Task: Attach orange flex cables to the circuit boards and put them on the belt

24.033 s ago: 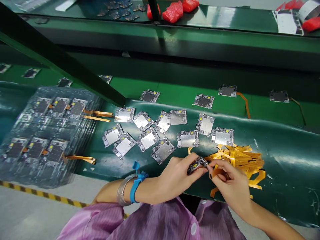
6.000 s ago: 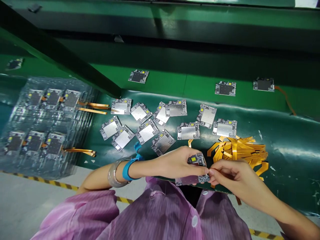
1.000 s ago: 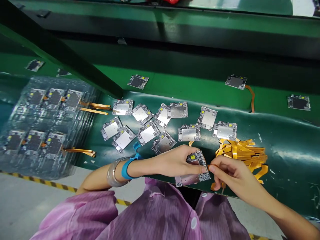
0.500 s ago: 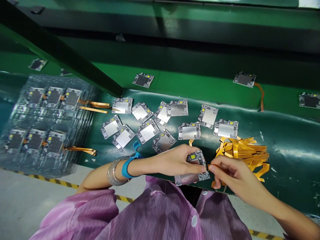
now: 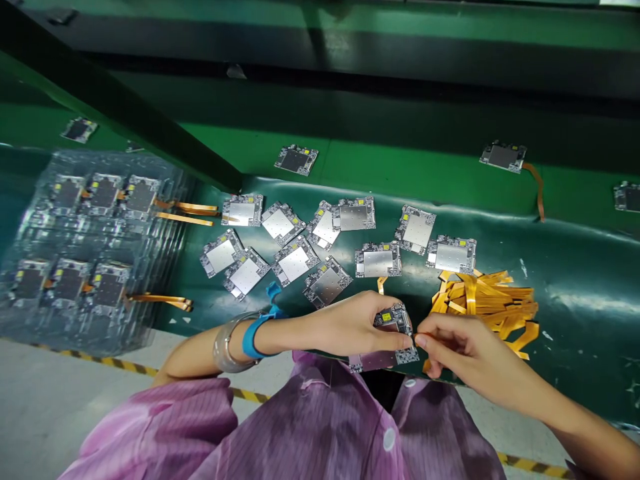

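Observation:
My left hand [image 5: 353, 325] grips a circuit board [image 5: 400, 317] near the mat's front edge, its thumb lying across the board. A second circuit board [image 5: 373, 361] shows just below it, partly covered by the hand. Against the right edge of the held board, my right hand [image 5: 463, 343] pinches an orange flex cable [image 5: 418, 339]; most of that cable is hidden by the fingers, and I cannot tell whether it is joined to the board. A pile of orange flex cables [image 5: 493, 303] lies just beyond my right hand.
Several circuit boards [image 5: 295, 261] with silver shields are spread over the green mat [image 5: 565, 287]. Stacked clear plastic trays [image 5: 165, 257] at the left hold boards with cables. More boards [image 5: 296, 160] lie on the green belt behind. A dark post [image 5: 150, 127] slants across the left.
The boards on the belt behind have shifted to the right. My hands remain together at the held board, with the right fingertips slightly closer to its edge.

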Available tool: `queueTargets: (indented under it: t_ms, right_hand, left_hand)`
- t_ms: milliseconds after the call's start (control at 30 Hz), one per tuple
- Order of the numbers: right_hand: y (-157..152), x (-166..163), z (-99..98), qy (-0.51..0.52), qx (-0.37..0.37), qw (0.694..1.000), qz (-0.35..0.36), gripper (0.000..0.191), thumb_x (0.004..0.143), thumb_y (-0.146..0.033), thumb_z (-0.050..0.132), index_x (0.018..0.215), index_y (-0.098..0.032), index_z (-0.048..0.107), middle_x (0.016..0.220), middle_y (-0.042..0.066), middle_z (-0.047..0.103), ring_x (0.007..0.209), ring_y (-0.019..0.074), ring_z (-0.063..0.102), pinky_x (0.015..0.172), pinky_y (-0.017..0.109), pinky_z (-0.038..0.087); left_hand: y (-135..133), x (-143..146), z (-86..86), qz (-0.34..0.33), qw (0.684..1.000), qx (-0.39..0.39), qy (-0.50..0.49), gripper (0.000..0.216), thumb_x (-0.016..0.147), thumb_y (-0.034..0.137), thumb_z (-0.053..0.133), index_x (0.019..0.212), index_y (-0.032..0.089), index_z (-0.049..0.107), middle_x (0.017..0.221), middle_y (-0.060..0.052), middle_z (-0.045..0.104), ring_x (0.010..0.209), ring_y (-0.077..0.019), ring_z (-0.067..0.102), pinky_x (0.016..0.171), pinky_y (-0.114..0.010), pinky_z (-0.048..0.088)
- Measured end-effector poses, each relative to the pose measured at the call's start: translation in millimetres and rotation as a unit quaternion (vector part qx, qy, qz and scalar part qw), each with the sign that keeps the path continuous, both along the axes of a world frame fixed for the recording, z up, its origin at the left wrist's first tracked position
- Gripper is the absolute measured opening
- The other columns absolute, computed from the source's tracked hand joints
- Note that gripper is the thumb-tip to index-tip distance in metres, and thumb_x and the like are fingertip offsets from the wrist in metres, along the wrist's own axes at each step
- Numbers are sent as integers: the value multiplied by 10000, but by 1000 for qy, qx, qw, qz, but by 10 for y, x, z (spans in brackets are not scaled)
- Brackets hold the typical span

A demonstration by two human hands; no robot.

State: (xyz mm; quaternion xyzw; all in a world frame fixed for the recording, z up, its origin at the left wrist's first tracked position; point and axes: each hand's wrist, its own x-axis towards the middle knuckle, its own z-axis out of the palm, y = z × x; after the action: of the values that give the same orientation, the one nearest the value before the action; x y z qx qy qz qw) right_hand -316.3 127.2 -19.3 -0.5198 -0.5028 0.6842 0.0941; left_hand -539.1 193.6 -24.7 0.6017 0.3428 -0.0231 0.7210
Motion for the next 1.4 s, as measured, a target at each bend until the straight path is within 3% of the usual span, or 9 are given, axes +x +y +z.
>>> queueTargets:
  t_ms: [167,400,700,867,1000,1133,1267,1400]
  right_hand:
    - [25,18,15,9,11,999,33,254,976,-380,521,830,-207,636,735,18,711,665,143,617,592,248,439]
    - [18,-8,7,16,21,1000,3,263,961,-395,549,800,-205,633,723,4,669,655,135,582,580,244,423]
    - [9,9,-46,58,-38,998,-7,274,969,-425,568,858,-188,652,831,34,709,837,184,716,720,267,543]
    - [10,-36,-37,46,-34,998,9,271,967,-417,566,837,-194,650,830,33,743,805,178,720,704,264,536]
    - [53,-15,11,-7,26,1000,10,273,954,-441,582,844,-208,676,829,26,744,766,172,697,665,262,512]
    - [118,19,32,20,14,999,-40,406,998,-517,467,869,-204,691,834,45,733,824,186,703,751,292,533]
    - [172,-38,-16,28,28,999,-17,263,915,-464,627,903,-215,714,843,16,709,770,167,646,692,277,505]
    - [436,-26,-55,33,43,998,-34,204,850,-382,695,793,-187,715,710,-4,670,654,136,609,616,257,474]
  left_hand:
    - [-1,8,29,-22,1000,-10,-2,315,869,457,673,893,144,652,733,29,558,639,-106,450,576,-222,379]
    - [7,28,64,-2,1000,-20,-24,265,890,396,655,981,147,652,879,-23,666,756,-143,564,667,-246,444]
    - [25,16,-15,-33,999,29,1,278,869,419,636,791,155,598,672,55,472,616,-94,405,563,-219,347]
    - [47,65,-58,-30,999,30,25,216,785,316,671,683,162,558,619,68,424,597,-88,368,526,-228,283]
    - [68,82,-80,1,999,43,21,249,778,322,672,654,165,523,610,70,414,588,-87,364,516,-237,265]
    - [72,74,-36,13,998,60,29,246,872,353,583,716,173,526,648,59,422,605,-98,380,541,-248,297]
    - [33,74,63,46,990,128,41,204,908,301,524,744,187,482,689,47,409,659,-116,404,583,-251,329]
    - [118,-48,60,101,981,160,46,250,971,446,500,907,207,530,751,31,539,670,-130,501,602,-256,400]
